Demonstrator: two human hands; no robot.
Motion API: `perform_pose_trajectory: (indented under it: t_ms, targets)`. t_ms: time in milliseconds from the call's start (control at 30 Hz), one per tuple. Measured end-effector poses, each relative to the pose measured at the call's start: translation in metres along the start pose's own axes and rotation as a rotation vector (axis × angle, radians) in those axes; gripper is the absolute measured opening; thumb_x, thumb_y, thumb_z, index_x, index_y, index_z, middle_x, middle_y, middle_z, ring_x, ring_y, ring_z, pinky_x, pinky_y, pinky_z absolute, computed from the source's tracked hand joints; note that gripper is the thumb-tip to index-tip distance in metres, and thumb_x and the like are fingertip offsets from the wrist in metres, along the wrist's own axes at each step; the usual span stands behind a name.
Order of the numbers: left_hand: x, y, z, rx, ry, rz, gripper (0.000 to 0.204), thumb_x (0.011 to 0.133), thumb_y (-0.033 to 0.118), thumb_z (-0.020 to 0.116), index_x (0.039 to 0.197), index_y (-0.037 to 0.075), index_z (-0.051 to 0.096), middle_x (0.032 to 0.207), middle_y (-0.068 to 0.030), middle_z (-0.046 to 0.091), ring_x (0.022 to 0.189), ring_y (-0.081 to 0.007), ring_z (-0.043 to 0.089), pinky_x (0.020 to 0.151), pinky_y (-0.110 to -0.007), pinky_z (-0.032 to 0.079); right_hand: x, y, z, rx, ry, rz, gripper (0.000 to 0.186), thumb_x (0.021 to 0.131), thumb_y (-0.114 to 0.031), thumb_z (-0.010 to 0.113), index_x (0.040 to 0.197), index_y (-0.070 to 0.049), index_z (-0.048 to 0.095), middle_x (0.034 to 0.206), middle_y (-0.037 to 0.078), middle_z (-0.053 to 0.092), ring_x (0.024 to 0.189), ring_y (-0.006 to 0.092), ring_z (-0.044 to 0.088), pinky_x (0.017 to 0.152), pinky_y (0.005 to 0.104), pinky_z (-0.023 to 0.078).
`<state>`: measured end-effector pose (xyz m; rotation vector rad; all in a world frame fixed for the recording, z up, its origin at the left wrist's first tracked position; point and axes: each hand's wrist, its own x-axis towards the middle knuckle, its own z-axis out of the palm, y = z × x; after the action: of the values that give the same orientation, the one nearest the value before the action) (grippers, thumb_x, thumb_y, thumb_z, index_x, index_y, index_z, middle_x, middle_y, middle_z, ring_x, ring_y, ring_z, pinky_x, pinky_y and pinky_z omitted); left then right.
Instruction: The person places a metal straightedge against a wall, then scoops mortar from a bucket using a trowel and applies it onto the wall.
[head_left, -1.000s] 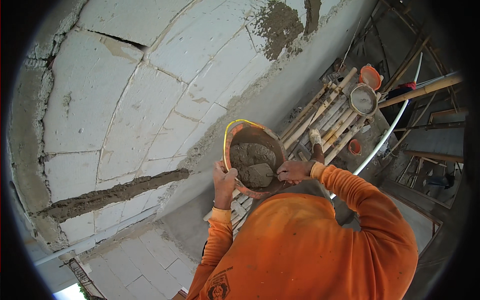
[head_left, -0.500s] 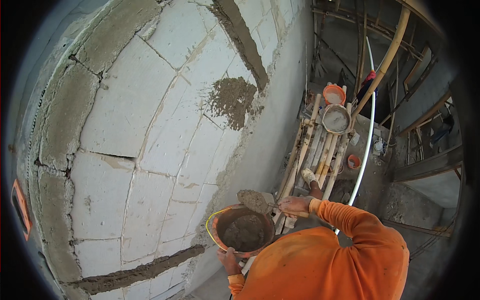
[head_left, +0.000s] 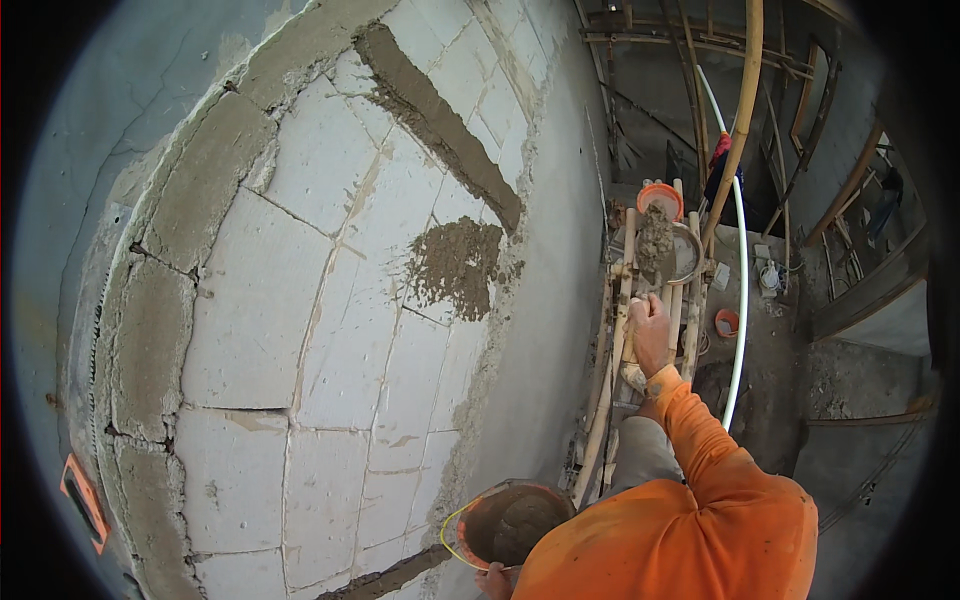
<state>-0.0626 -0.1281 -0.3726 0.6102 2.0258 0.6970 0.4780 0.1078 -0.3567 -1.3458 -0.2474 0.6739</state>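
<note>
I'm looking down on both hands, and right now the right hand (head_left: 650, 328) is reaching out ahead, its fingers wrapping tight around the trowel (head_left: 647, 287). Just beyond that fist I'm seeing a long heap of wet grey mortar (head_left: 655, 245) covering the blade. Back nearer the body, the left hand (head_left: 492, 580) is gripping the low rim of the mortar bucket (head_left: 517, 525); only part of that hand is showing. The bucket is sitting just ahead of it, holding more mortar, with its yellow handle (head_left: 447, 533) looping out leftward.

To the right hand's left, well apart, a rough splatter (head_left: 455, 268) is clinging to the pale block wall (head_left: 335, 360), and farther ahead a thick mortar band (head_left: 440, 125) is running slantwise. Beyond the fist I'm spotting an orange basin (head_left: 661, 192), partly hidden behind the load, and a round tub (head_left: 690, 255) just ahead and rightward. Bamboo poles (head_left: 607, 410) are lying below, while a white pipe (head_left: 741, 300) is curving past on the right.
</note>
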Motion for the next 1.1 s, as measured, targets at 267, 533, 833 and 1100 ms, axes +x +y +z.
perform_pose_trajectory:
  t_ms: [267, 533, 833, 1100]
  targets:
    - [-0.024, 0.055, 0.062, -0.251, 0.104, -0.052, 0.024, 0.078, 0.011, 0.065, 0.097, -0.003, 0.058, 0.080, -0.0070, 0.059, 0.063, -0.0200, 0.057, 0.056, -0.037, 0.050, 0.087, 0.052, 0.190, -0.392, 0.365, -0.012, 0.048, 0.094, -0.024, 0.070, 0.131, 0.004, 0.056, 0.106, 0.028, 0.071, 0.096, 0.0485, 0.068, 0.088, 0.0519, 0.053]
    - [-0.044, 0.131, 0.132, -0.359, 0.152, -0.091, 0.030, 0.075, 0.002, 0.064, 0.101, -0.003, 0.051, 0.084, -0.0094, 0.057, 0.063, -0.0194, 0.058, 0.054, -0.035, 0.050, -0.085, -0.057, 0.270, 0.016, -0.897, -0.254, 0.048, 0.096, -0.024, 0.067, 0.131, 0.008, 0.055, 0.111, 0.029, 0.067, 0.102, 0.0466, 0.066, 0.088, 0.0485, 0.054]
    - [-0.010, 0.163, 0.218, -0.286, 0.090, -0.036, 0.029, 0.078, 0.005, 0.067, 0.096, 0.002, 0.045, 0.082, -0.0054, 0.052, 0.058, -0.0117, 0.052, 0.048, -0.030, 0.045, 0.069, -0.020, 0.080, -1.053, -1.403, -0.100, 0.040, 0.100, -0.030, 0.055, 0.119, 0.004, 0.064, 0.101, 0.028, 0.072, 0.097, 0.0472, 0.069, 0.088, 0.0523, 0.055]
    - [0.051, 0.215, 0.295, -0.107, -0.144, 0.223, 0.022, 0.081, 0.007, 0.064, 0.096, 0.002, 0.050, 0.087, -0.0027, 0.053, 0.076, -0.0108, 0.052, 0.067, -0.026, 0.046, 0.099, 0.051, 0.082, -1.746, -1.837, -0.476, 0.025, 0.088, -0.022, 0.068, 0.098, -0.001, 0.078, 0.095, 0.023, 0.075, 0.088, 0.0358, 0.077, 0.071, 0.0469, 0.062]
